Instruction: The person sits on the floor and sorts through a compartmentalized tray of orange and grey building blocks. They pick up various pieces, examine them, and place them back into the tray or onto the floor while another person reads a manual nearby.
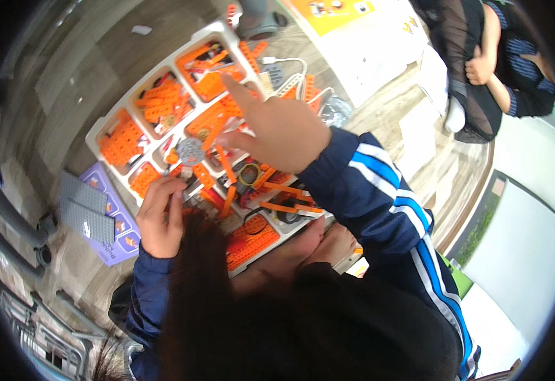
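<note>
A white compartment tray (156,136) full of orange building pieces lies on the floor in front of me. My right hand (284,130) reaches over its right half with the index finger stretched out and the thumb apart, holding nothing that I can see. Close to the thumb are orange beams (209,124) and a round grey gear-like piece (190,151). My left hand (162,216) is at the tray's near left edge. Its fingers are curled in beside a small grey part, and what they pinch is hidden. Dark strands cover part of the tray's near side.
Grey studded plates (87,209) lie on a purple printed sheet (125,238) left of the tray. A white cable (303,70) and a clear plastic bag (336,111) are at its right. Beyond lies a white sheet (369,47). Another person (480,70) sits at the far right.
</note>
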